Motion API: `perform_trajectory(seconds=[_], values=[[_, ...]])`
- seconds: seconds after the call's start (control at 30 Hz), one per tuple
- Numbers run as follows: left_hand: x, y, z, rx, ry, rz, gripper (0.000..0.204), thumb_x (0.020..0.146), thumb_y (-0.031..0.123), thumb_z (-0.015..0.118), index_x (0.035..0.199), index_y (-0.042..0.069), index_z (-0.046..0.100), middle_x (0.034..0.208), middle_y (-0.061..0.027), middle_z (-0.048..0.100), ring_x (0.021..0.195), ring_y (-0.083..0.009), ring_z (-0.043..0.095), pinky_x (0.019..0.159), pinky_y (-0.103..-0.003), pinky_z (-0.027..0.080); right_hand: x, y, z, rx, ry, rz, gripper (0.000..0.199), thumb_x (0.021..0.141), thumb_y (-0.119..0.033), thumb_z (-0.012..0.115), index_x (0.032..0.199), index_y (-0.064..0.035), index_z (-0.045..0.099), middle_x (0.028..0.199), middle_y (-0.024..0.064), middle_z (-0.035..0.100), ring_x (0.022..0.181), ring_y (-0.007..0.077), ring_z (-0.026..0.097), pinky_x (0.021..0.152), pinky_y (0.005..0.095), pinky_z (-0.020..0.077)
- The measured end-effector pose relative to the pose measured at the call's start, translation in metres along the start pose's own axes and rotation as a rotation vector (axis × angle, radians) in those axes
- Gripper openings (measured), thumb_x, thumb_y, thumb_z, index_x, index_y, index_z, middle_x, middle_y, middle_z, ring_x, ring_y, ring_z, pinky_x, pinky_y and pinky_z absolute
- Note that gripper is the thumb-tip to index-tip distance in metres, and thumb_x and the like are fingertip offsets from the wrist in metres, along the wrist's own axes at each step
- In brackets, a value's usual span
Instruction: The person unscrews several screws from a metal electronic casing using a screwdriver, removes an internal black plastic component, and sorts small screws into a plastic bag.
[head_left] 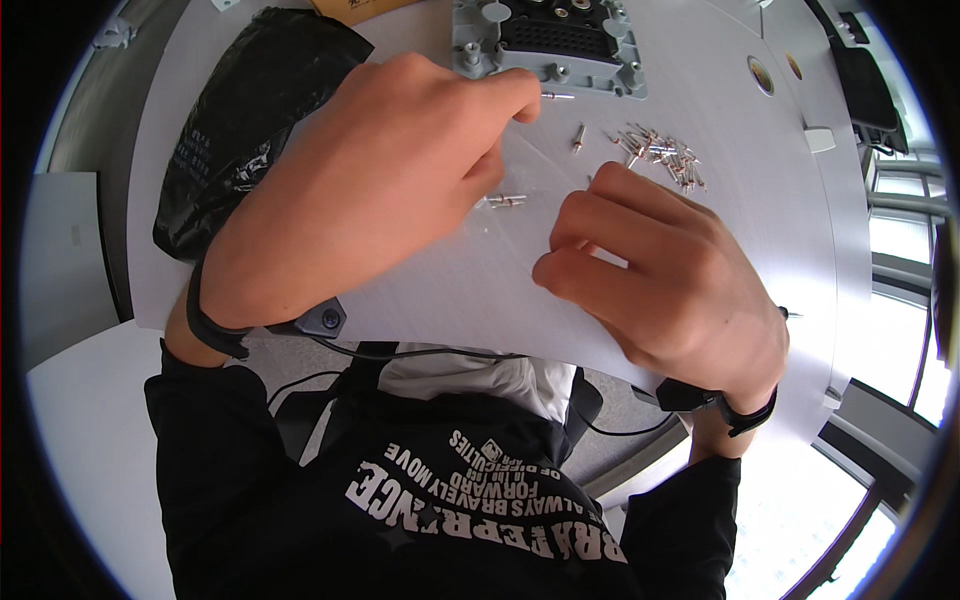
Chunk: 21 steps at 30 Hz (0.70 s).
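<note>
My left hand [400, 150] is closed, fingers curled, over the table's left half. My right hand [665, 270] is closed too, thumb and index finger pinched together. Between them stretches a clear plastic bag [525, 165], faint against the table and seemingly gripped by both hands. Several thin metal pins [507, 201] with coppery collars show at the bag beside my left fingers. One more pin [557, 96] pokes out past the left index finger; whether it is held, I cannot tell. Beyond my right hand lies a loose pile of similar pins [665, 155], with a single pin [579, 137] apart.
A grey metal housing [565, 65] with a black ribbed centre stands at the far middle. A black plastic bag [250, 120] lies left of my left forearm. At the far edge is an orange-brown box [365, 8]. Dark cables [420, 352] hang below the near table edge.
</note>
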<state>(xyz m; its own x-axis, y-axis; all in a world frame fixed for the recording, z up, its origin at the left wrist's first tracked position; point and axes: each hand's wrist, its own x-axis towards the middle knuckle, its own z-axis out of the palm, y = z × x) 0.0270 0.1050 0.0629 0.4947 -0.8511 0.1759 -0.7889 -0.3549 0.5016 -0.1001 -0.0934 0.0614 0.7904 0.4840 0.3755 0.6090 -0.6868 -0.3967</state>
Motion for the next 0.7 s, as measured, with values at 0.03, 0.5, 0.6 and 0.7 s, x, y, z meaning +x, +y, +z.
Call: perform_trajectory(seconds=[0.03,0.5,0.6,0.7], values=[[0.0,0.0,-0.001,0.05,0.011,0.028,0.028,0.086,-0.007,0.067,0.111,0.004,0.067,0.073,-0.0161,0.064,0.062,-0.029,0.067,0.057,-0.036,0.051,0.001,-0.002,0.002,-0.001,0.013,0.014,0.027,0.058,0.002,0.076,0.084,-0.0002,0.07,0.087,0.0077,0.064,0.077,0.0253,0.059,0.061,0.0352,0.0504],[-0.009,0.008,0.005,0.155,-0.139,0.033,0.03,0.083,0.0,0.073,0.111,0.003,0.065,0.079,-0.0155,0.067,0.072,-0.0384,0.067,0.063,-0.044,0.054,0.007,-0.003,0.005,-0.151,0.09,-0.009,0.03,0.056,-0.004,0.074,0.086,-0.0003,0.074,0.089,0.0073,0.064,0.082,0.0252,0.058,0.065,0.0342,0.0504],[-0.012,0.011,0.002,0.204,-0.178,0.025,0.03,0.083,-0.001,0.071,0.113,0.003,0.065,0.081,-0.0171,0.068,0.075,-0.0392,0.068,0.064,-0.045,0.054,0.007,-0.004,0.006,-0.143,0.091,-0.01,0.03,0.056,-0.004,0.074,0.086,-0.0006,0.074,0.088,0.0069,0.064,0.081,0.025,0.058,0.064,0.0337,0.0503],[-0.012,0.011,-0.002,0.185,-0.15,0.013,0.025,0.085,-0.003,0.068,0.11,0.001,0.068,0.081,-0.0194,0.068,0.074,-0.0397,0.068,0.064,-0.045,0.054,0.005,-0.002,0.005,-0.129,0.071,-0.015,0.029,0.057,-0.002,0.075,0.086,-0.0004,0.074,0.089,0.0076,0.065,0.08,0.0249,0.059,0.064,0.0334,0.0506]])
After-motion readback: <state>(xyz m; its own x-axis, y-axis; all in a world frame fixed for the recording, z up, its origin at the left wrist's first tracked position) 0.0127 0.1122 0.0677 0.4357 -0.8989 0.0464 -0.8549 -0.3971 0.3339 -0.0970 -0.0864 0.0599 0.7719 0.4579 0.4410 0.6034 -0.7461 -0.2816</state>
